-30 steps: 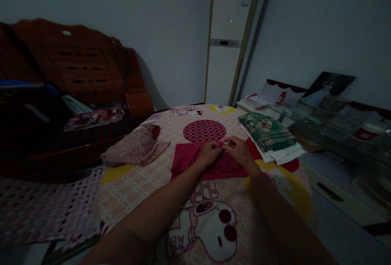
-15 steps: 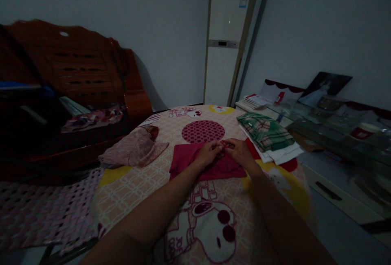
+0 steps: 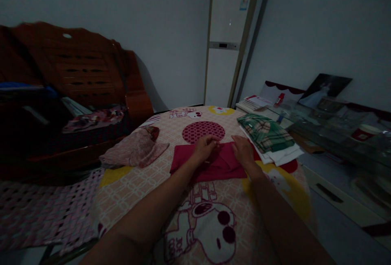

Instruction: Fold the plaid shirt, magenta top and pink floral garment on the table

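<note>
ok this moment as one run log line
left hand: over magenta cloth, grip unclear | right hand: at cloth's right part | magenta cloth: on patterned tablecloth | green plaid cloth: further right

Dim, bluish light mutes the magenta cloth before you; a soft shadow lies on the wall beside the wooden bench, and a glint dots the tall white cabinet. Your view stretches and softens toward its sides.

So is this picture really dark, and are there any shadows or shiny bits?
Head view: dim all over, though folds in the pink cloth show faintly; head view: a soft shadow on the wall beside the wooden bench; head view: a tiny glint on the tall white unit.
</note>
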Demonstrator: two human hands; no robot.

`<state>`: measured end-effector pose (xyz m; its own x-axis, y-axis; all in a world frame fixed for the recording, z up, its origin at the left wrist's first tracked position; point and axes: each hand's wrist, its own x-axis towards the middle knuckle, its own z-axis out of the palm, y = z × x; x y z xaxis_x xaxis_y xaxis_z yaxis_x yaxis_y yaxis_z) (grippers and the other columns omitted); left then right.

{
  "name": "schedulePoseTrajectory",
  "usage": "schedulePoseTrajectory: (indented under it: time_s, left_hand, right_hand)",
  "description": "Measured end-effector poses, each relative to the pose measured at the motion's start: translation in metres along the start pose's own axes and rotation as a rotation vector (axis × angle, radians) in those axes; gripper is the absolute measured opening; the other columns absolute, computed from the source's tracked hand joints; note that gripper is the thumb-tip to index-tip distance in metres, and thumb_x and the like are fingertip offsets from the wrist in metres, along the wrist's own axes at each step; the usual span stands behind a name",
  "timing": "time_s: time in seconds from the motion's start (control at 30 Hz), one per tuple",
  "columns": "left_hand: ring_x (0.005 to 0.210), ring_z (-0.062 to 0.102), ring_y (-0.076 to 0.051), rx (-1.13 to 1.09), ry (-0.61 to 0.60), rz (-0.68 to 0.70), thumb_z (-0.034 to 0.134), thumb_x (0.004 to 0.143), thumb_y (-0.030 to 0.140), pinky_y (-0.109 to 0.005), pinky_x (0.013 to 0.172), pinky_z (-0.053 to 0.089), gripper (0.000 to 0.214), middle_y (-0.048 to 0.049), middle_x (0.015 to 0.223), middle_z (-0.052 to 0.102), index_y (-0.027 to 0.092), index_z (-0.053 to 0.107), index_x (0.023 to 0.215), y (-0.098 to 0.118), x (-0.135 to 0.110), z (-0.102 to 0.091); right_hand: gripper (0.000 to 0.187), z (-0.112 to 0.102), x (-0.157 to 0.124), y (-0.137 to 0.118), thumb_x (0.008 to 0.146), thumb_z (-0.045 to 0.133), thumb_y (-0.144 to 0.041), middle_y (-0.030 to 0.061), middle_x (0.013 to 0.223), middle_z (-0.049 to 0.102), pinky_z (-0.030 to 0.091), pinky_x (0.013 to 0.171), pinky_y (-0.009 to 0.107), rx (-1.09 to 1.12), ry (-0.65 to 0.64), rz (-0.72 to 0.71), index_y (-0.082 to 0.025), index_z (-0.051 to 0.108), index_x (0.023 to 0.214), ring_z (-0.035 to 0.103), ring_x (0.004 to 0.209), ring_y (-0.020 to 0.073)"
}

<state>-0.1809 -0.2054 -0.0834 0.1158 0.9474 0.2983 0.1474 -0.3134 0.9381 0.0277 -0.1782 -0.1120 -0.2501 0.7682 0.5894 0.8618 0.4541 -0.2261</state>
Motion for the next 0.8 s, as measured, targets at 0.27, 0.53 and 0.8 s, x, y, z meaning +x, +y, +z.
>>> schedulePoseTrajectory:
  time_s: [0.27,0.53,0.8]
  left_hand:
    - [0.141,0.041,-0.027,0.919,-0.334,0.213,0.048,0.096,0.032,-0.045,0.117,0.032,0.048,-0.0134,0.151,0.047,0.016,0.051,0.141,-0.021,-0.007,-0.025]
    - [0.142,0.041,-0.023,0.828,-0.321,0.095,0.036,0.098,0.040,-0.036,0.117,0.032,0.054,-0.0121,0.153,0.045,0.014,0.047,0.144,-0.012,0.003,-0.044]
    - [0.105,0.067,-0.027,0.875,-0.112,-0.266,0.059,0.077,0.031,-0.031,0.092,0.050,0.043,-0.0095,0.115,0.073,0.014,0.071,0.115,-0.016,0.004,-0.160]
  right_hand:
    - [0.036,0.022,-0.010,0.000,0.095,0.044,-0.023,0.0153,0.133,0.063,0.036,0.112,0.050,-0.003,-0.216,-0.131,-0.018,0.066,0.124,0.055,0.127,0.0282]
    - [0.042,0.018,-0.001,0.037,0.093,0.036,-0.031,0.0143,0.115,0.072,0.047,0.101,0.038,0.304,-0.068,0.249,-0.016,0.071,0.111,0.065,0.111,0.0242]
    - [0.023,0.022,0.001,0.041,0.081,0.062,-0.037,0.0156,0.119,0.068,0.042,0.103,0.044,0.243,-0.209,0.228,-0.019,0.069,0.093,0.059,0.116,0.0290]
